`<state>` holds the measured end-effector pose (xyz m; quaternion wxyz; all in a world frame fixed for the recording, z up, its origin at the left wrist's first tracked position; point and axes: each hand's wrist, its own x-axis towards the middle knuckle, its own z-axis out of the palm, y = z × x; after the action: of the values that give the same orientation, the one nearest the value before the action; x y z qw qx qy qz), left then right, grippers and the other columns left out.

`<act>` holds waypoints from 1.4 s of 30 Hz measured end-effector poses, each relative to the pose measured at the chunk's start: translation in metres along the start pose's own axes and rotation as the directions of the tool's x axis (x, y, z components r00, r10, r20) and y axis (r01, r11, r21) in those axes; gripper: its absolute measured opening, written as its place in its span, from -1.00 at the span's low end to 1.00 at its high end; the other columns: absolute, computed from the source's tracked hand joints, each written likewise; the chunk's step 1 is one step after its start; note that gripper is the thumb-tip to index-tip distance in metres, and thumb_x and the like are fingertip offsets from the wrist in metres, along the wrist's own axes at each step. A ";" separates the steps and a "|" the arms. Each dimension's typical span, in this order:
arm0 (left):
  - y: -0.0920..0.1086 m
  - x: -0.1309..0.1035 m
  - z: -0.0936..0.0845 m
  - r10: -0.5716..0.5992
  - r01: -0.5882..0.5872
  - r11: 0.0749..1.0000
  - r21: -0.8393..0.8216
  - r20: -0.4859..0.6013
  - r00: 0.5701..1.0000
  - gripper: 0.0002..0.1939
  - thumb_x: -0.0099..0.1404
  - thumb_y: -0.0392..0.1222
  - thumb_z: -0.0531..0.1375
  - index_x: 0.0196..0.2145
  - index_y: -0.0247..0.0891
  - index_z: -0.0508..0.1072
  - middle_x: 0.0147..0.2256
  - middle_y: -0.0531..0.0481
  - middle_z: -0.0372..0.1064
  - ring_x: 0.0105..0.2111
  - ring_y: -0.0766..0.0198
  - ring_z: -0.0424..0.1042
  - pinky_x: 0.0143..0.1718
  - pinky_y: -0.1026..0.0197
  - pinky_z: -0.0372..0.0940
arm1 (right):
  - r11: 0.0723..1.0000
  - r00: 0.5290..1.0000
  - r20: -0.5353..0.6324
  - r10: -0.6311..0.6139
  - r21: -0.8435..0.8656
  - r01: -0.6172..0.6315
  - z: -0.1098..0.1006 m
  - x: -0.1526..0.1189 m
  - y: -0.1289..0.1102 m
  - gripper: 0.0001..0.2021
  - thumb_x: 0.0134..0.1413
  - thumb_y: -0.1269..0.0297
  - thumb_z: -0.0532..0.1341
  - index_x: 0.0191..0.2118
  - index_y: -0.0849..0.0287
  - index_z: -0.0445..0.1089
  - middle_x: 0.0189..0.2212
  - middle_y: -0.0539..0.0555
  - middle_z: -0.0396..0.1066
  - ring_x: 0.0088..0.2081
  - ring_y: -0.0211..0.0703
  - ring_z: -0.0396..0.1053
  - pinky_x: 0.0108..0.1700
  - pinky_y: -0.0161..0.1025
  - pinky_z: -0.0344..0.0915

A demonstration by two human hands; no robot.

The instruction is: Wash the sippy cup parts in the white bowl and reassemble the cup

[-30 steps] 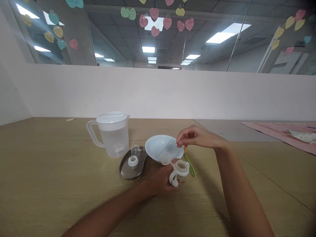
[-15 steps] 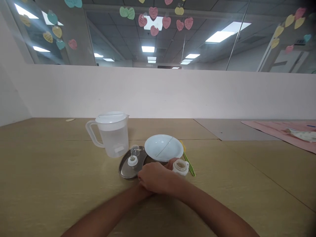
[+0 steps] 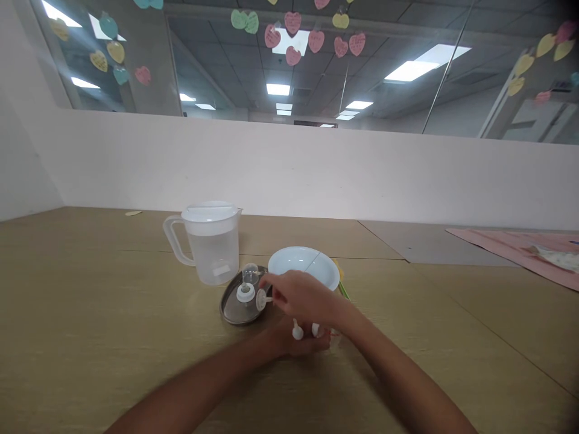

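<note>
My right hand (image 3: pixel 301 293) crosses over the left, closed on a small white disc-shaped bottle part (image 3: pixel 261 299) with a short stem, at the tray's right side. Below it my left hand (image 3: pixel 301 337) is wrapped round a baby bottle (image 3: pixel 335 339), clear with red markings and mostly hidden by the right wrist. White knobbed pieces (image 3: pixel 297 331) show beside the left fingers. On the round metal tray (image 3: pixel 235 316) lie a white collar ring with a teat (image 3: pixel 245 293) and a clear dome cap (image 3: pixel 250 273).
A lidded plastic jug (image 3: pixel 212 253) with water stands at the left behind the tray. A white bowl (image 3: pixel 323 268) sits behind my hands, with a green-handled brush (image 3: pixel 344 292) at its right. A pink cloth (image 3: pixel 506 244) lies far right. A wall (image 3: pixel 289 175) closes off the back.
My right hand has lifted and moved to hold the disc-shaped part at the tray. My left hand and the bottle now show lower, under the right wrist. The view has tilted slightly.
</note>
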<state>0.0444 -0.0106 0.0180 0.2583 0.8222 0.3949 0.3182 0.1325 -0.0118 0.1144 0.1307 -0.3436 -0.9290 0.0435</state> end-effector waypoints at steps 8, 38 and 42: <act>0.010 0.013 -0.013 0.376 -0.336 0.921 -0.199 0.219 0.900 -0.62 0.06 -0.33 0.11 -0.12 -0.26 0.19 -0.26 0.01 0.25 -0.33 0.29 0.25 -0.26 0.24 0.24 | 0.953 0.976 -0.169 0.136 0.292 -0.082 -0.054 -0.027 0.024 -0.53 0.10 0.42 0.06 0.15 0.06 0.09 -0.36 0.01 0.37 -0.33 -0.23 0.31 -0.31 -0.30 0.24; 0.002 0.012 -0.007 0.342 -0.286 0.929 -0.236 0.250 0.906 -0.50 0.05 -0.30 0.13 -0.04 -0.22 0.10 -0.25 0.01 0.23 -0.33 0.29 0.22 -0.27 0.23 0.22 | 0.958 0.967 -0.062 0.247 0.168 -0.234 -0.079 -0.054 0.053 -0.61 0.04 0.36 0.11 0.04 0.13 0.28 -0.36 0.05 0.39 -0.36 -0.20 0.31 -0.34 -0.29 0.22; 0.003 0.012 -0.008 0.356 -0.293 0.919 -0.264 0.237 0.904 -0.43 0.07 -0.31 0.12 0.04 -0.19 0.02 -0.23 0.00 0.24 -0.33 0.28 0.23 -0.28 0.22 0.23 | 0.953 0.969 0.007 0.245 0.183 -0.242 -0.082 -0.056 0.052 -0.62 0.03 0.36 0.12 0.02 0.16 0.29 -0.39 0.05 0.39 -0.39 -0.20 0.31 -0.37 -0.29 0.21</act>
<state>0.0458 -0.0014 0.0285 0.3448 0.8793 0.1730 0.2794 0.2285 -0.0091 0.1721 0.1628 -0.4425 -0.8705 0.1414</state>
